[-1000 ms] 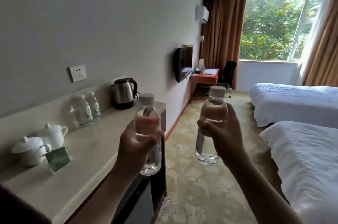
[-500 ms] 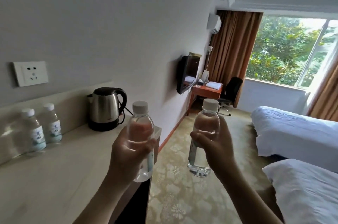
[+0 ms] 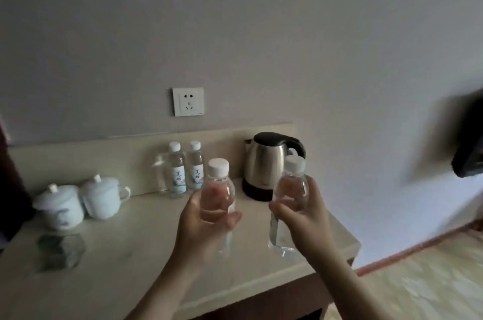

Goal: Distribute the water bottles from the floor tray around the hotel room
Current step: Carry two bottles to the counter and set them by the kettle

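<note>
Head view: my left hand (image 3: pixel 206 217) and right hand (image 3: pixel 300 212) each grip a bottle (image 3: pixel 218 194) upright above the desk (image 3: pixel 125 254), ready to join the pair at eleven o'clock (image 3: pixel 186 168).

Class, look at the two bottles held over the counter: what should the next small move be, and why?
Probably lower the left hand to stand its bottle on the bare counter beside the two standing bottles. Both held bottles hang above the counter, and open space lies beneath.

Dim, soft; right edge seemingly motion-blurred.
</note>
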### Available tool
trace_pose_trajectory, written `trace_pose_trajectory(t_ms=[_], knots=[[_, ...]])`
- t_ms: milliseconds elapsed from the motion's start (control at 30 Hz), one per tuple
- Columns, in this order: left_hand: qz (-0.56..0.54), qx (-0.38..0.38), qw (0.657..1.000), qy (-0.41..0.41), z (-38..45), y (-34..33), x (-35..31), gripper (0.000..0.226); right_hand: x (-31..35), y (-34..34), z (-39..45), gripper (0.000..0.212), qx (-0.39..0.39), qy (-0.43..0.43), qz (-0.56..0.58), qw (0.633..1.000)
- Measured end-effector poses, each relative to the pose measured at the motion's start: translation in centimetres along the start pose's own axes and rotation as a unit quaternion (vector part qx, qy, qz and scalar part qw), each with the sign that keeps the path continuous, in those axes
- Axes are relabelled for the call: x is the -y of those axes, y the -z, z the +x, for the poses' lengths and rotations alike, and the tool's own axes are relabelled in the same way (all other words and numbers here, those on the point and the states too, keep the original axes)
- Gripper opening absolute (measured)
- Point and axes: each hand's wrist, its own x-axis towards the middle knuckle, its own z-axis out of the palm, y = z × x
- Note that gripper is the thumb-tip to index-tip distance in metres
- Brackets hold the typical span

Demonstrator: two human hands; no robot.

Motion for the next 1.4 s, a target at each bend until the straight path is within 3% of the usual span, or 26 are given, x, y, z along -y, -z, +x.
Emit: trace_pose_trajectory(t_ms=[200, 400, 700, 833, 933, 1000, 1100, 1200, 1300, 1400], knots=[[0.035, -0.133, 0.99, -0.003, 0.7, 2.8, 2.7, 0.049, -5.4, -4.0, 3.8, 0.052, 0.129, -0.037, 0.037, 0.99], [0.062, -0.175, 0.983, 0.011, 1.1, 5.4, 7.0, 0.04, -10.4, -8.0, 3.9, 0.056, 0.143, -0.073, 0.062, 0.985], [0.047, -0.166, 0.984, 0.045, 1.0, 6.3, 11.4, 0.056, -13.7, -10.2, 2.8, 0.062, 0.156, -0.09, 0.082, 0.98], [0.17, -0.141, 0.974, 0.048, 0.3, 7.7, 12.2, 0.059, -14.4, -9.9, 1.8, 0.063, 0.149, -0.114, 0.023, 0.982], [0.311, -0.137, 0.94, 0.032, -0.1, 9.4, 12.9, 0.068, -14.9, -9.6, 0.6, 0.062, 0.133, -0.101, -0.098, 0.981], [0.28, -0.154, 0.946, 0.053, 0.2, 10.1, 12.6, 0.074, -15.2, -9.5, 0.4, 0.067, 0.1, -0.127, -0.124, 0.979], [0.25, -0.158, 0.953, 0.071, 1.8, 11.8, 13.0, 0.064, -15.8, -9.6, 1.2, 0.069, 0.079, -0.143, -0.14, 0.977], [0.218, -0.157, 0.96, 0.075, 4.5, 13.5, 13.4, 0.053, -16.6, -10.2, 2.6, 0.064, 0.066, -0.142, -0.153, 0.976], [0.205, -0.151, 0.964, 0.079, 7.2, 14.7, 14.3, 0.059, -17.7, -11.3, 5.0, 0.057, 0.083, -0.132, -0.164, 0.974], [0.216, -0.15, 0.962, 0.076, 10.0, 15.7, 15.4, 0.052, -18.5, -12.5, 7.3, 0.039, 0.101, -0.117, -0.181, 0.971]])
